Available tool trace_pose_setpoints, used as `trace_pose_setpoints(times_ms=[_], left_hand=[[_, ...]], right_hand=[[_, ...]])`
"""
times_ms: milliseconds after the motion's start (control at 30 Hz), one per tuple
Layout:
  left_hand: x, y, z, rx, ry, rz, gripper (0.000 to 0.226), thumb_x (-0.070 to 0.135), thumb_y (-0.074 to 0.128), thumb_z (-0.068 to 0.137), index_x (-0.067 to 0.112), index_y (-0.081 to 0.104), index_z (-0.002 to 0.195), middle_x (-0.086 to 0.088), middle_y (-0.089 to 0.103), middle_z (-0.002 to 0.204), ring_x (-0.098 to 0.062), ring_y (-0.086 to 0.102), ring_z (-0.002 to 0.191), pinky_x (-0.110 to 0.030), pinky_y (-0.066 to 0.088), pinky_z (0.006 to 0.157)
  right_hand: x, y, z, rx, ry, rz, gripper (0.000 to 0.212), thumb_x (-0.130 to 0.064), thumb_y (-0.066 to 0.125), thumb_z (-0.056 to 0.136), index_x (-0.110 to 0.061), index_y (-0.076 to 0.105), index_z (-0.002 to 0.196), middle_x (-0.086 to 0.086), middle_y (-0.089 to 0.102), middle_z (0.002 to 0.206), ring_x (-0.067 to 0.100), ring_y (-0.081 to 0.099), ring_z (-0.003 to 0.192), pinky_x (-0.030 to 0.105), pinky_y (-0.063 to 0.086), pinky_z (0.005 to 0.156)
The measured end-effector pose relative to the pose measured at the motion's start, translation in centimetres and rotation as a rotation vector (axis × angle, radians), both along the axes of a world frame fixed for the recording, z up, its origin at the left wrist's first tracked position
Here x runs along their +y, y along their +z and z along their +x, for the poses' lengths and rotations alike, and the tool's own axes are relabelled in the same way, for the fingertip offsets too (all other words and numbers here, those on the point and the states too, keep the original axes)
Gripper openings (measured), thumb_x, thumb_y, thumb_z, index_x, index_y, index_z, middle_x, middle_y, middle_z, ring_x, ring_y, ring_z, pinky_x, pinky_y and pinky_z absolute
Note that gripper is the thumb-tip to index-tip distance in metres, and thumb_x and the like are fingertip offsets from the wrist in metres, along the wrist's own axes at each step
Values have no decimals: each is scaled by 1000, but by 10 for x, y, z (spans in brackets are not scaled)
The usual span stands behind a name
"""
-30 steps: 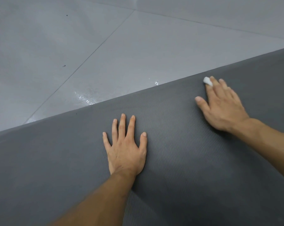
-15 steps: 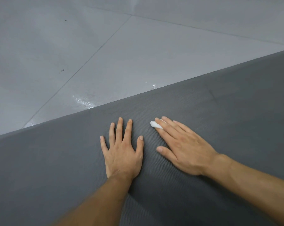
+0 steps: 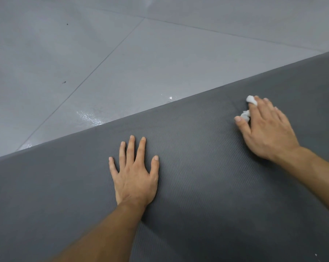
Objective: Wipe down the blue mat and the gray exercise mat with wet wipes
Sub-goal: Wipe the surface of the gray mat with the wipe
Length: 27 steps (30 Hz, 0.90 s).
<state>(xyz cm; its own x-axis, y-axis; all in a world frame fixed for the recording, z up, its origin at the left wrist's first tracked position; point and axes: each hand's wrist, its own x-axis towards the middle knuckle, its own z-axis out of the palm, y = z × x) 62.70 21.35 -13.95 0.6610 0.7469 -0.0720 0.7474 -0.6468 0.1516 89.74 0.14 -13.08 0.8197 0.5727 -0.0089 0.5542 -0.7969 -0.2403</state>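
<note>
While the left hand (image 3: 134, 174) lies flat on the gray mat (image 3: 207, 195), palm down and fingers spread, the right hand (image 3: 265, 129) is out to the right, nearer the mat's far edge. Its fingers are stretched forward and close together over a bunched white wipe (image 3: 251, 100), pressing it onto the mat. One wad of the wipe pokes out past the fingertips; another fold shows between the index finger and the thumb, which touches it. That hand is slightly blurred, so whether the thumb actually pinches the fold cannot be told. Both forearms are bare. Fine ribbing covers the mat, which fills the lower half of the view on a gray tiled floor (image 3: 103, 53). A shiny wet patch (image 3: 88, 117) sits on the floor just beside the mat's edge.
</note>
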Motion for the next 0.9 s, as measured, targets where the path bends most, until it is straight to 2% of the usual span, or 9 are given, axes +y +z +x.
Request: trace_pose_setpoints(times_ms=[200, 300, 467, 600, 767, 900], left_hand=[[0, -1, 0, -3, 5, 7, 70, 67, 10, 97, 43, 7, 163, 15, -5, 173, -10, -14, 158, -53, -4, 128], [0, -1, 0, -9, 3, 7, 70, 67, 10, 97, 43, 7, 163, 14, -4, 173, -10, -13, 158, -54, -4, 128], [0, -1, 1, 0, 6, 9, 71, 67, 9, 97, 43, 7, 163, 15, -6, 173, -10, -14, 158, -54, -3, 128], [0, -1, 0, -3, 2, 15, 71, 68, 9, 97, 42, 6, 163, 14, -5, 173, -10, -14, 158, -54, -3, 128], [0, -2, 1, -3, 6, 26, 71, 67, 11, 97, 43, 8, 163, 14, -3, 173, -11, -11, 159, -53, -3, 128], [0, -1, 0, -1, 2, 17, 71, 67, 10, 97, 43, 7, 163, 14, -5, 173, -10, -12, 158, -53, -4, 128]], right_hand=[[17, -4, -15, 82, 32, 7, 94, -73, 9, 96, -10, 13, 165, 7, 8, 173, 27, 3, 160, 44, 9, 128], [26, -3, -26, 100, 63, -1, 98, -75, 5, 92, -10, 8, 166, 7, 5, 174, 24, -2, 160, 41, 5, 129], [41, 5, -72, 93, 341, -48, 93, -74, 5, 96, -14, 0, 166, 5, 1, 174, 20, -7, 160, 36, -3, 129], [50, 8, -117, 77, 518, -44, 88, -71, 7, 100, -13, 4, 166, 4, 4, 174, 19, -6, 160, 38, 1, 129], [32, 6, -143, 69, 763, -32, 81, -67, 17, 106, -12, 18, 165, 2, 13, 174, 17, 0, 161, 39, 9, 128], [14, 6, -128, 38, 609, -30, 77, -63, 18, 106, -14, 20, 165, 1, 18, 173, 15, 6, 160, 36, 9, 128]])
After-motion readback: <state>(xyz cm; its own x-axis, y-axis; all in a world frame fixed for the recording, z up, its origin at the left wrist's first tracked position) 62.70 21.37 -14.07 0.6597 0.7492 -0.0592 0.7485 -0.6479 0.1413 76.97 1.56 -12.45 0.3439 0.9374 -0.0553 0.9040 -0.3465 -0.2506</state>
